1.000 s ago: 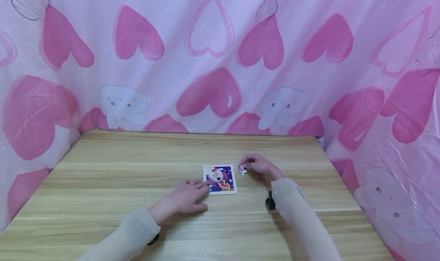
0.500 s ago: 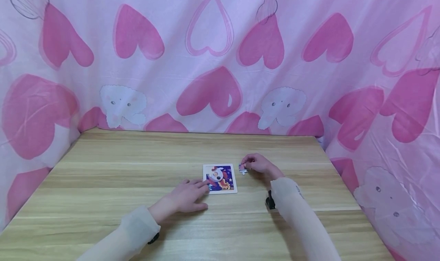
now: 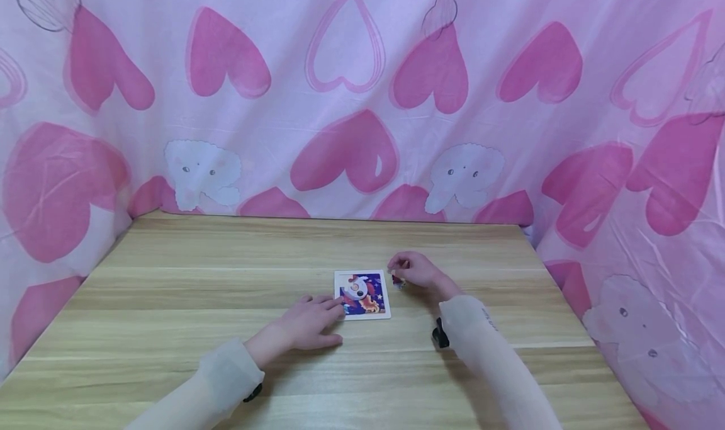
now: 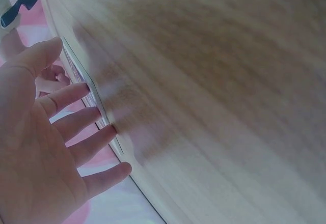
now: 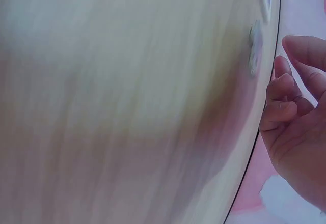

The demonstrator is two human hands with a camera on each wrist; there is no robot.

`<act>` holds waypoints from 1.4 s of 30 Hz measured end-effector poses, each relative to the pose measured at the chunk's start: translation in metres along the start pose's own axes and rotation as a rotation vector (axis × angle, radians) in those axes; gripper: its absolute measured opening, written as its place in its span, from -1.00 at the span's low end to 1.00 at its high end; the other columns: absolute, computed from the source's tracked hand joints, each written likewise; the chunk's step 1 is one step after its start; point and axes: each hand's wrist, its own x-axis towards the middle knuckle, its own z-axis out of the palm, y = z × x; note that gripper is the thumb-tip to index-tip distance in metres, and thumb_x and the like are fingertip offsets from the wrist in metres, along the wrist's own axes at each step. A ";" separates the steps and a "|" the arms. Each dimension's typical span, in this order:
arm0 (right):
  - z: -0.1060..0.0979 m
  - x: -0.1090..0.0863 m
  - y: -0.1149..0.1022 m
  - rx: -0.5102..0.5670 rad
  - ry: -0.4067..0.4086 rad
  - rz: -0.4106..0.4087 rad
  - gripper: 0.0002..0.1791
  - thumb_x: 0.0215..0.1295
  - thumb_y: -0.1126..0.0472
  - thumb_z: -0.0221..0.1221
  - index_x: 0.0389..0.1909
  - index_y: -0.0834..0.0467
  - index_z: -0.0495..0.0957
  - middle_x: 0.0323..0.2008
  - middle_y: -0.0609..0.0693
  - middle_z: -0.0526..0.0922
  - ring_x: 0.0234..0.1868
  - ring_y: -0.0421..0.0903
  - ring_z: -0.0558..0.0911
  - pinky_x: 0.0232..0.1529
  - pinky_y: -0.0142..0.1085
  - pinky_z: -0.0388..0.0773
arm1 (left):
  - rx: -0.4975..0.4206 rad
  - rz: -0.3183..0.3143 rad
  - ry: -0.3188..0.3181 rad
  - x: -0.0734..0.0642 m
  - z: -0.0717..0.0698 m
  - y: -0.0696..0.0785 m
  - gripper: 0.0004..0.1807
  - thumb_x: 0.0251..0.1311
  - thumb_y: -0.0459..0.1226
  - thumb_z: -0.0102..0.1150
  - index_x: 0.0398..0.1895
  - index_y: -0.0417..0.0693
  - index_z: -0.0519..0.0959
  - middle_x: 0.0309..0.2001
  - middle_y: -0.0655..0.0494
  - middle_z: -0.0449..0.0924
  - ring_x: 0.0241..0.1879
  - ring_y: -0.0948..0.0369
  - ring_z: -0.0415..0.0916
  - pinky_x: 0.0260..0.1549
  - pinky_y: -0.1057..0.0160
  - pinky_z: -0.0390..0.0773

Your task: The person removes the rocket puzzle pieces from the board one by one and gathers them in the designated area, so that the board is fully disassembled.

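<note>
My left hand [image 3: 311,323] lies on the table with its fingers straight and its fingertips on the near left part of a white-framed jigsaw puzzle [image 3: 370,298]. The puzzle shows a cartoon character on a dark blue, starry ground, with a pale gap along its upper left. Just right of the frame, my right hand [image 3: 418,270] hovers with curled fingers, seemingly pinching a puzzle piece that the fingertips mostly hide. Below it a dark red loose piece [image 3: 398,281] lies on the table. In the right wrist view, the loose pieces [image 5: 255,51] appear edge-on, apart from the fingers.
The wood-grain table [image 3: 226,247] has pink heart-patterned curtains [image 3: 340,39] behind it and at both sides. A dark wrist device [image 3: 440,334] sits under the right cuff, another [image 3: 253,392] under the left.
My right hand has shifted slightly left, toward the frame. The pink-and-white piece by its fingertips is out of sight, and a dark red one shows there. My left hand stays put.
</note>
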 end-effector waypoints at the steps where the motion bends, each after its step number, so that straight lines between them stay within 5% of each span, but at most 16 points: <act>1: 0.002 0.001 -0.002 -0.002 0.002 -0.009 -0.88 0.12 0.34 0.11 -0.33 0.10 0.54 -0.44 -0.05 0.49 -0.37 -0.10 0.44 -0.34 -0.28 0.40 | 0.002 0.000 0.000 0.000 0.000 0.000 -0.47 0.07 0.09 0.04 0.03 0.01 0.39 0.20 -0.01 0.25 0.16 -0.03 0.17 0.00 -0.16 0.17; 8: 0.018 0.005 -0.021 0.028 -0.072 -0.041 -0.84 0.15 0.37 0.09 -0.26 0.12 0.53 -0.38 -0.03 0.48 -0.37 -0.09 0.43 -0.40 -0.29 0.43 | 0.009 -0.004 -0.006 0.002 0.001 0.000 -0.47 0.07 0.11 0.02 0.04 0.02 0.38 0.21 -0.01 0.24 0.16 -0.02 0.16 0.01 -0.15 0.17; 17: 0.034 0.012 -0.036 -0.123 -0.118 -0.205 -0.77 0.11 0.39 0.14 -0.19 0.15 0.52 -0.30 -0.05 0.47 -0.24 -0.14 0.44 -0.15 -0.28 0.38 | 0.045 0.015 0.011 0.002 0.003 -0.001 -0.48 0.06 0.12 0.02 0.02 0.04 0.40 0.18 0.00 0.27 0.15 -0.02 0.18 0.01 -0.15 0.16; 25: 0.038 0.015 -0.040 -0.241 -0.169 -0.190 -0.75 0.13 0.35 0.13 -0.16 0.04 0.53 -0.25 -0.06 0.39 -0.20 -0.14 0.40 -0.07 -0.24 0.33 | 0.129 0.056 0.061 0.008 0.003 0.001 -0.46 0.01 0.22 -0.02 -0.13 0.03 0.46 0.08 0.01 0.39 0.10 0.01 0.25 0.02 -0.14 0.16; 31: 0.037 0.019 -0.045 -0.279 -0.200 -0.135 -0.75 0.15 0.31 0.13 -0.17 -0.05 0.52 -0.24 -0.11 0.36 -0.18 -0.15 0.38 -0.03 -0.21 0.31 | 0.196 0.066 0.076 0.014 0.003 0.002 -0.28 -0.03 0.29 -0.07 0.08 0.02 0.41 0.11 0.03 0.36 0.07 0.03 0.28 -0.01 -0.08 0.24; 42: 0.038 0.022 -0.047 -0.320 -0.230 -0.117 -0.69 0.10 0.32 0.14 -0.15 -0.09 0.50 -0.23 -0.12 0.35 -0.15 -0.14 0.39 -0.04 -0.22 0.31 | 0.198 0.060 0.095 0.016 0.012 0.005 -0.26 -0.08 0.33 -0.08 0.21 0.29 0.30 0.22 0.12 0.23 0.09 0.03 0.20 -0.09 -0.08 0.26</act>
